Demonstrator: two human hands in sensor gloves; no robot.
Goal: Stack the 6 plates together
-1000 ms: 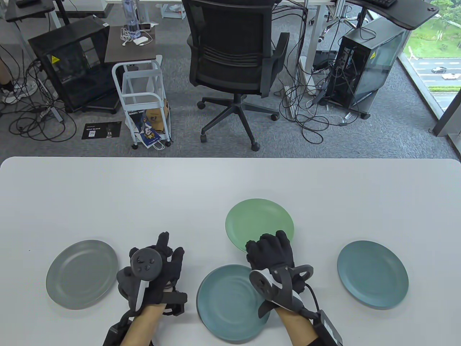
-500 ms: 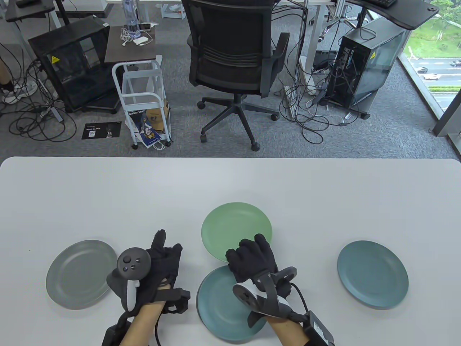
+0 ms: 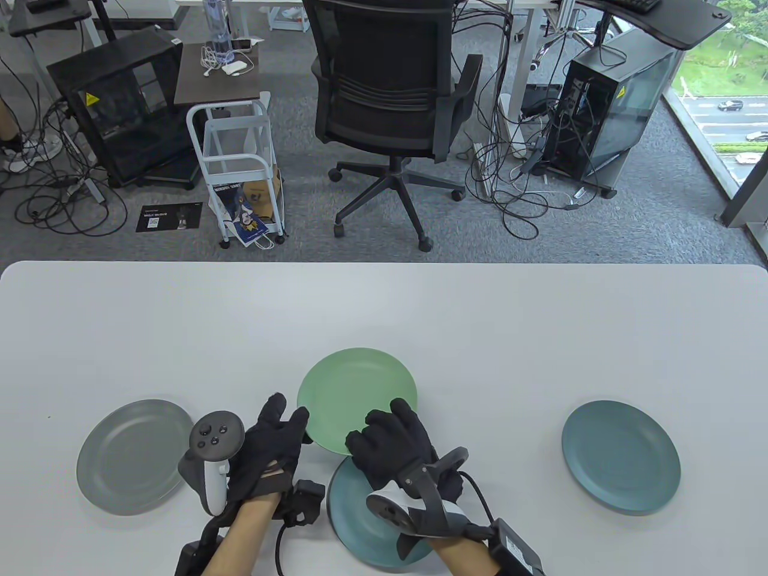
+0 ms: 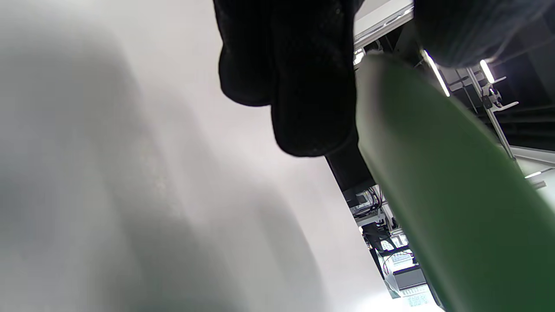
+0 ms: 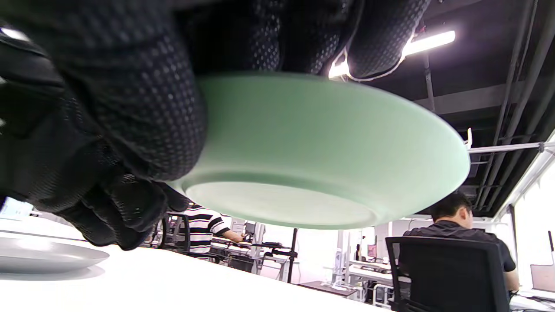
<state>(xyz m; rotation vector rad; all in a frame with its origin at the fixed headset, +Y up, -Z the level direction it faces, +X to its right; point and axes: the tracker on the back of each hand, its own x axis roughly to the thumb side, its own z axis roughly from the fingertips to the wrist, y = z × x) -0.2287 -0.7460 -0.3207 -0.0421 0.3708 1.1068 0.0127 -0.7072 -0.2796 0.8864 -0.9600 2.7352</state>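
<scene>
My right hand [image 3: 390,447] grips the near rim of a light green plate [image 3: 354,396] and holds it lifted above the table; its underside shows in the right wrist view [image 5: 312,173]. The plate partly overlaps a teal plate [image 3: 360,522] lying near the front edge under my right wrist. My left hand [image 3: 273,447] is spread, its fingertips [image 3: 300,417] at the green plate's left rim [image 4: 433,195]. A grey plate [image 3: 135,456] lies to the left, and another teal plate [image 3: 621,456] to the right.
The white table [image 3: 384,312] stretches wide behind the plates. An office chair [image 3: 393,96] and a white cart [image 3: 237,162] stand on the floor beyond the far edge.
My right hand has carried the green plate leftward and nearer, over the front teal plate. My left hand has moved right and its fingers now meet the green plate's left rim.
</scene>
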